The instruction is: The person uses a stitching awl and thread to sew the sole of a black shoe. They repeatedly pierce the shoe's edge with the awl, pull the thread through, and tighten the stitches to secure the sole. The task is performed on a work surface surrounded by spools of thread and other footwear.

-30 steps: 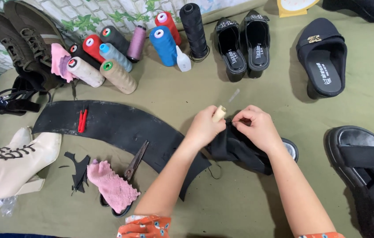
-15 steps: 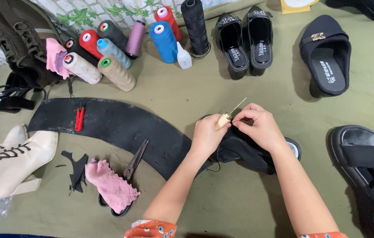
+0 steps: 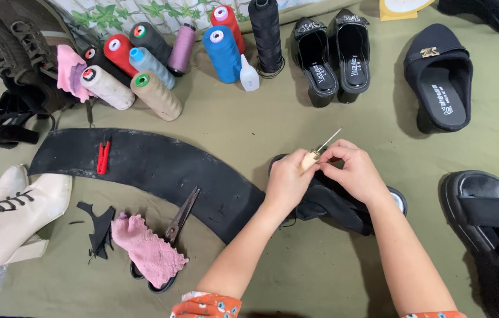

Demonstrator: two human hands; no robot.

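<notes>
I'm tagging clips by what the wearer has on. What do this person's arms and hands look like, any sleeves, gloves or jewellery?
Both hands, the left hand and the right hand, are bare: no gloves, and no rings, watch or bracelet show. The forearms are uncovered. At the bottom edge, the short sleeves are orange with a small pale floral print; only a sliver of the right one shows.

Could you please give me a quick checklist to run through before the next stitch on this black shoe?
1. Awl gripped in left hand: ok.
2. Right hand at the awl's metal tip: ok.
3. Black shoe steadied under both hands: ok.
4. Thread on the awl: cannot tell.
5. Scissors lying nearby on the cloth: ok.
6. Thread spools standing or lying at the far edge: ok.
</notes>
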